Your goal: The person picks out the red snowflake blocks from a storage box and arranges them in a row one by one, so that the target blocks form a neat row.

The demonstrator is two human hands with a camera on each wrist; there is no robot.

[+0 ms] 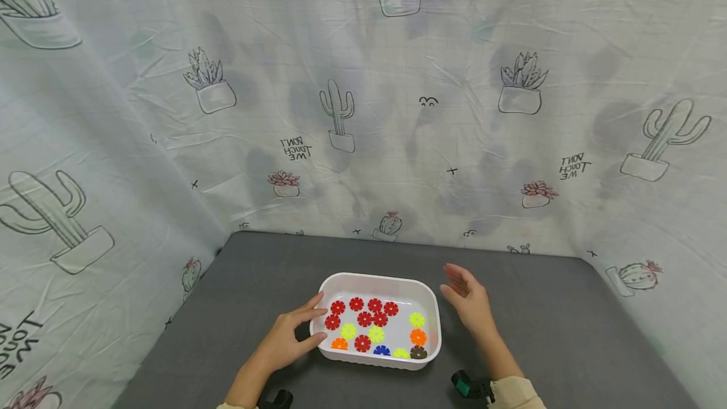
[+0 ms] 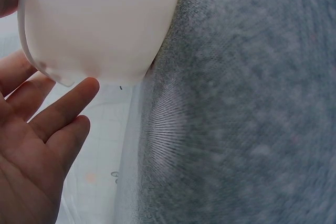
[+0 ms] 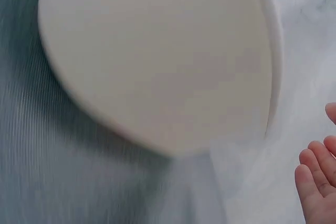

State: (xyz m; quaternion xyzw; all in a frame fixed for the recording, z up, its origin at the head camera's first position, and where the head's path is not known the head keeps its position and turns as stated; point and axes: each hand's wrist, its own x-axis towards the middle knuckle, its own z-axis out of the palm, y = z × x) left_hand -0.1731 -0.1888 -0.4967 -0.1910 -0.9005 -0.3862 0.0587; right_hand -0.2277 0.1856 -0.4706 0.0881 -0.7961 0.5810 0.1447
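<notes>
The grey table (image 1: 511, 283) leaves room to move on both sides of the white box (image 1: 369, 358) at the frame's lower centre, its far edge well apart. The left hand (image 1: 286, 336) spreads wide, touching the rim at left; the right hand (image 1: 471, 305), loosely spread, holds nothing beside the right rim. Steadying the box seems the step; reaching its coloured discs (image 1: 365, 319) would call for clearing that rim.

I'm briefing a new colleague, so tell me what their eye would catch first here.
Probably the bright red discs, mostly in the left and middle of the white tray on the grey table. Next, perhaps, a yellow disc and an orange disc near its right end, then the cactus drawings on the pale cloth behind.
</notes>
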